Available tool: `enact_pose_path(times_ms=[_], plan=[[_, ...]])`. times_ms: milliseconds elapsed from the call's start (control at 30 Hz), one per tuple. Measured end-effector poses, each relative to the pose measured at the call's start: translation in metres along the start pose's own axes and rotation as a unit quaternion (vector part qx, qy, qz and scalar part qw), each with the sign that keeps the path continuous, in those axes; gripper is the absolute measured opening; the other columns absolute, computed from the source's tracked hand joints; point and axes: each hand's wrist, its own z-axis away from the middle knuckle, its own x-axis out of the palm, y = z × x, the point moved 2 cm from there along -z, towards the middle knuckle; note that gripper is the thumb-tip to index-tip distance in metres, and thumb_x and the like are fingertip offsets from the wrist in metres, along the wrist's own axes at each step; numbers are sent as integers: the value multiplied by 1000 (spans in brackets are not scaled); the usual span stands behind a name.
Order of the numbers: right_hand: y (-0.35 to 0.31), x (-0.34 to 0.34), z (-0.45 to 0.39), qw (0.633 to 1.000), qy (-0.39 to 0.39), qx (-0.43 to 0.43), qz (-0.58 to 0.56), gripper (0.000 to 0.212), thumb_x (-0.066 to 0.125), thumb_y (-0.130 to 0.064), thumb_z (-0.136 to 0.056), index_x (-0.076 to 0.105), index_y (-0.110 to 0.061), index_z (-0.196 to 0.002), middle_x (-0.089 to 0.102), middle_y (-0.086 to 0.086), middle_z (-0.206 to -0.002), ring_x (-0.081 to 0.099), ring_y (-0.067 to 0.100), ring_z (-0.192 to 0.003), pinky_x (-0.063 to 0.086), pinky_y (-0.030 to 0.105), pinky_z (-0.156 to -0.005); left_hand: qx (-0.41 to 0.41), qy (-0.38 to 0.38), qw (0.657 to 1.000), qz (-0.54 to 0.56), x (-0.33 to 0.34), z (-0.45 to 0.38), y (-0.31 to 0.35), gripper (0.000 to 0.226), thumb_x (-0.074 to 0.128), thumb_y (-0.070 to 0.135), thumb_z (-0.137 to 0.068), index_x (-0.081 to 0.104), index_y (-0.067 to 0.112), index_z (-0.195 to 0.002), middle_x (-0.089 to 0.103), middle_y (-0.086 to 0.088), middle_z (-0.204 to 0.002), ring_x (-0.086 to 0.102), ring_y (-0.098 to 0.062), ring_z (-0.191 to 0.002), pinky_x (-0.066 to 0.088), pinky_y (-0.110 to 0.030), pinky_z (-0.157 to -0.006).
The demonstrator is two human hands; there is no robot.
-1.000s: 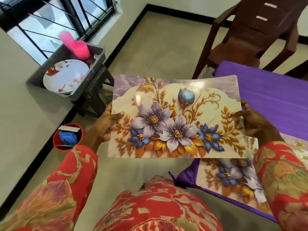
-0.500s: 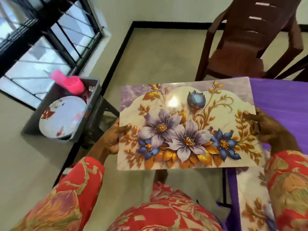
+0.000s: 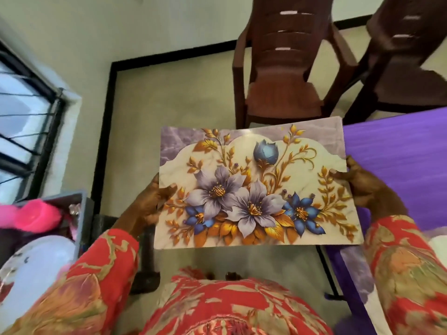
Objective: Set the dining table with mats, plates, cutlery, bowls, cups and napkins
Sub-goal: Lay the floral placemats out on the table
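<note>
I hold a floral place mat [image 3: 256, 184] flat in the air in front of me, over the floor just left of the purple-covered table [image 3: 396, 160]. My left hand [image 3: 151, 204] grips its left edge, thumb on top. My right hand [image 3: 362, 187] grips its right edge the same way. A second floral mat [image 3: 355, 279] lies on the table's near corner, mostly hidden by my right sleeve. At the lower left a grey bin [image 3: 79, 213] holds a white plate [image 3: 33, 267] and a pink cup [image 3: 38, 216].
Two brown plastic chairs [image 3: 285, 76] stand beyond the mat, one straight ahead, the other [image 3: 408, 56] at the far right behind the table. The bin sits on a dark stool [image 3: 145, 262]. A barred window [image 3: 26, 122] fills the left wall.
The view has swung up and to the right; the bin slid to the lower left and a second chair came into sight. The mat stays in both hands, closer to the table.
</note>
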Motion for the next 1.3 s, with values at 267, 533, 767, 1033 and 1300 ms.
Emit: enact_pose_path(times_ms=[267,533,767,1033,1300], plan=[[-11,-18,-18,974,218,-18,-56,25,48,2,-91,54,-22,-95,67,10,-84,68,21,-59,56,40,-52,-68,-82,990,-88,49,-127,64,45,55,-3,-81,54,27,-115,71,-10,-91,71,-23,-66,57,-41,-51],[-16,-15,-38,791,598,-9,130,50,34,-38,-98,62,4,-94,61,27,-100,57,41,-98,39,40,-77,-146,-198,955,-166,127,-253,129,37,40,-6,-93,53,21,-114,72,-13,-83,70,-27,-61,56,-42,-48],[-23,-2,-50,710,704,0,22,27,57,-30,-91,63,-4,-99,63,11,-97,56,26,-92,42,37,-83,-155,-277,916,-246,198,-335,172,33,45,-4,-93,51,19,-117,68,-13,-91,69,-22,-60,58,-39,-51],[-12,0,-41,631,773,24,-63,32,57,-33,-91,60,-2,-83,57,13,-79,50,25,-78,38,37,-71,-157,-353,857,-340,284,-388,167,37,46,-1,-94,45,9,-130,63,-15,-100,69,-17,-63,58,-33,-55],[-6,-27,-36,544,820,138,-108,40,44,-31,-92,61,2,-107,60,23,-108,55,39,-98,42,37,-81,-160,-418,797,-406,386,-424,124,37,44,-6,-93,46,9,-127,70,-6,-85,69,-13,-60,56,-26,-51]])
